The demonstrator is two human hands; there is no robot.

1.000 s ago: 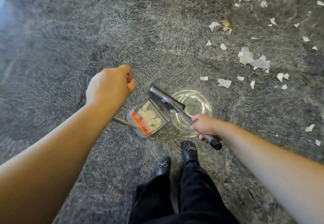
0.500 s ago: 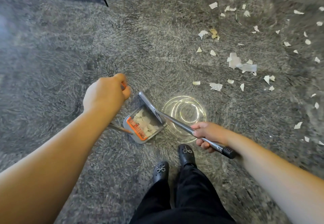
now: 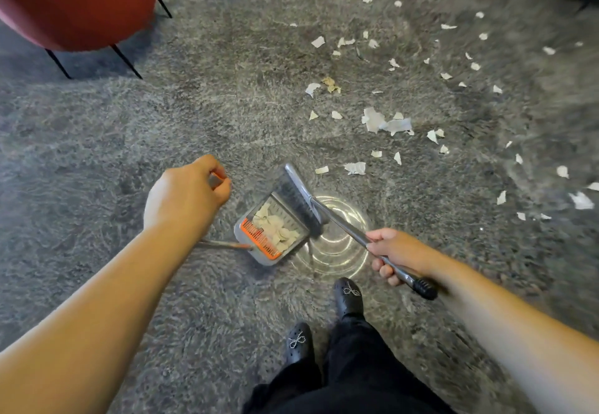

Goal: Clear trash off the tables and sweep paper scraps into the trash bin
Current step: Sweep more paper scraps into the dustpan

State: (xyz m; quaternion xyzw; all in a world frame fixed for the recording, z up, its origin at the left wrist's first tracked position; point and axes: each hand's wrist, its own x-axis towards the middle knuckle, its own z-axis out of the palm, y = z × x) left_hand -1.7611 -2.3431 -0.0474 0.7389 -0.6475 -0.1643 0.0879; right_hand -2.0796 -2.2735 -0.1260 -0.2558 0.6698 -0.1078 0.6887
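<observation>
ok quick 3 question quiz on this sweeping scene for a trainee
1. True or false: the dustpan already holds paper scraps.
2. What does the right hand grip?
A. a cloth
B. the broom by its handle
C. a trash bag
3. Fill in: loose scraps on the carpet lie mostly to the person's ____ front.

Key: 1 true. 2 B. 3 right. The left hand grips the dustpan's long handle.
</observation>
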